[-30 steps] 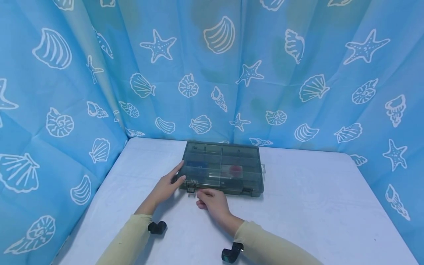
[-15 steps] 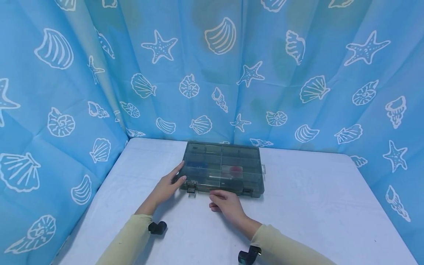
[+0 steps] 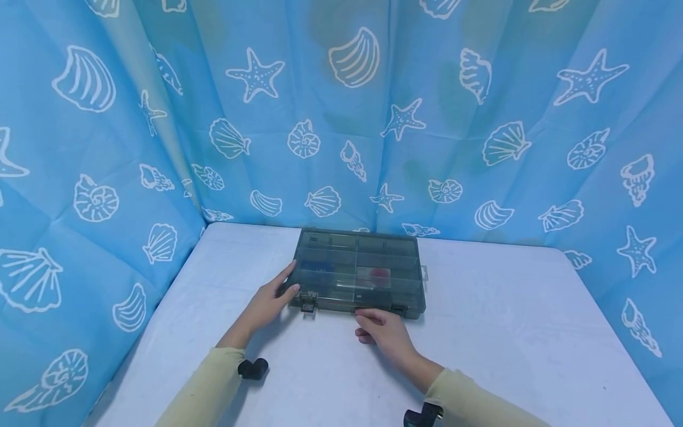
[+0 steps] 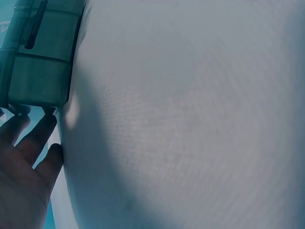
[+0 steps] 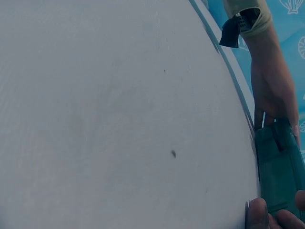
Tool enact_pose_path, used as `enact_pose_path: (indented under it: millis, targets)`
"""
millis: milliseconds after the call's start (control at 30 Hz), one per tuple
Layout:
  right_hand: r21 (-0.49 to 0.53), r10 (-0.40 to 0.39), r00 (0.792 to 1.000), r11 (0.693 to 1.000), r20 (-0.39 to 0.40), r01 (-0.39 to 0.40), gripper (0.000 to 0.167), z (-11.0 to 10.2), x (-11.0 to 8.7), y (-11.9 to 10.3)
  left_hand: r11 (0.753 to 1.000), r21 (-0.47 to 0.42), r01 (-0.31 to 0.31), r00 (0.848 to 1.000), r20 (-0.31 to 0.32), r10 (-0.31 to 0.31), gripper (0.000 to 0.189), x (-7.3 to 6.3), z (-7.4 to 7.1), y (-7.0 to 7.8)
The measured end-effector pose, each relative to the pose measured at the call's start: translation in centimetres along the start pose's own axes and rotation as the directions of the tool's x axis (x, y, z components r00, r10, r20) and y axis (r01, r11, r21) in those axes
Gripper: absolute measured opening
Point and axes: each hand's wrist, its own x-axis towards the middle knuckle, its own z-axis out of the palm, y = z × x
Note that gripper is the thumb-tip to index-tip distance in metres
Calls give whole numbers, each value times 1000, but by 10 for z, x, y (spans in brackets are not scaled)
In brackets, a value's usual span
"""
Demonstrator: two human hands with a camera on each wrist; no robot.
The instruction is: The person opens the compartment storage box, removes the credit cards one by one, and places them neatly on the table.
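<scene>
By the counter's (image 3: 507,332) back edge, left of its middle: translucent dark compartment box (image 3: 357,270), left front latch (image 3: 308,305) projecting. Left hand (image 3: 265,303): grip spread, fingers touching box's left end, thumb at front-left corner. Right hand (image 3: 388,335): fingers curled at front wall; cannot tell whether this grip pinches it.

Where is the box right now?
In the head view, the box sits on the far part of the table, by the curtain, left hand at its left side, right hand at its front edge.
</scene>
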Motion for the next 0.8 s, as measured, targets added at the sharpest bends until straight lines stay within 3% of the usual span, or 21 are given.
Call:
enact_pose_path:
  millis: [800]
  targets:
    - [-10, 46, 994, 999, -103, -47, 30, -38, -7, 9, 1000, -10, -10, 1000, 0, 10, 66, 0, 0, 0]
